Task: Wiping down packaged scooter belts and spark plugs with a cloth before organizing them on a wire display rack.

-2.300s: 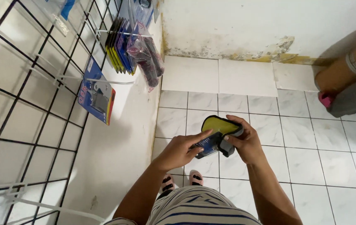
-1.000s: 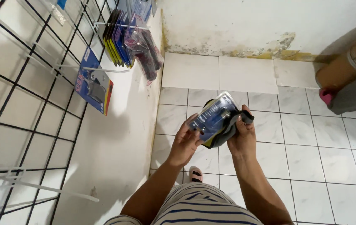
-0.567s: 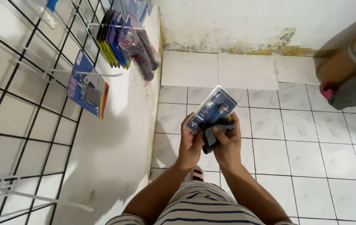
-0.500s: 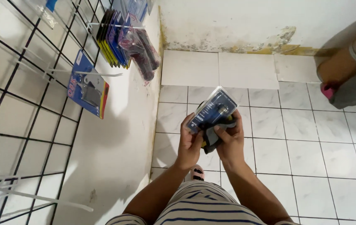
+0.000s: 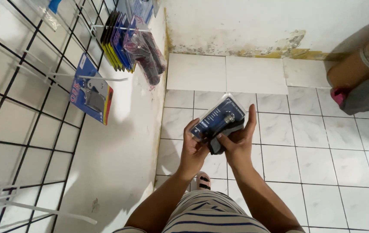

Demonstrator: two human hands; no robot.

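Both my hands hold a blue blister pack (image 5: 219, 118) with a small metal part inside, above the white tiled floor. My left hand (image 5: 194, 146) grips its lower left end. My right hand (image 5: 239, 139) supports its right side and also presses a dark cloth (image 5: 221, 140) under the pack. The pack is tilted, its top end pointing up and to the right.
A black wire grid rack (image 5: 29, 86) covers the wall on the left, with white hooks. A blue carded tool pack (image 5: 91, 95) hangs from one hook; several packs (image 5: 128, 41) hang higher up. A cardboard box (image 5: 359, 60) stands at the right. My sandalled foot (image 5: 203, 180) shows below.
The pack was turned over from its yellow back to its blue front and raised. My hands have since drawn closer together around its lower end.
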